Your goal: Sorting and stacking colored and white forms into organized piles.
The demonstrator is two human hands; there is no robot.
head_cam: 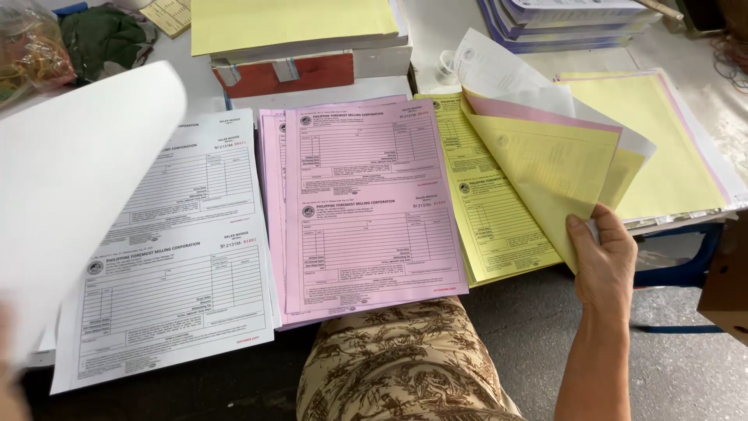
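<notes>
Fanned sheets, one yellow, one pink and one white, are pinched at their lower corner by the right hand, thumb on the yellow face, fingers hidden behind. The set is lifted off the surface and curls up and to the left above the yellow form stack. A blank white sheet is raised at the far left, blurred. Only a blurred sliver of the left hand is seen at the bottom left edge, just under that sheet; its grip cannot be told.

Three stacks of printed forms are laid side by side along the near edge of the surface: white form stack on the left, pink form stack in the middle, yellow one on the right, edges touching or slightly overlapped. A stack of plain yellow paper is set further right, near the surface's edge. Behind the pink stack a thick yellow-topped ream is rested on a red and white box. A bag of rubber bands and green cloth are seen at top left. A patterned brown garment is visible below the pink stack.
</notes>
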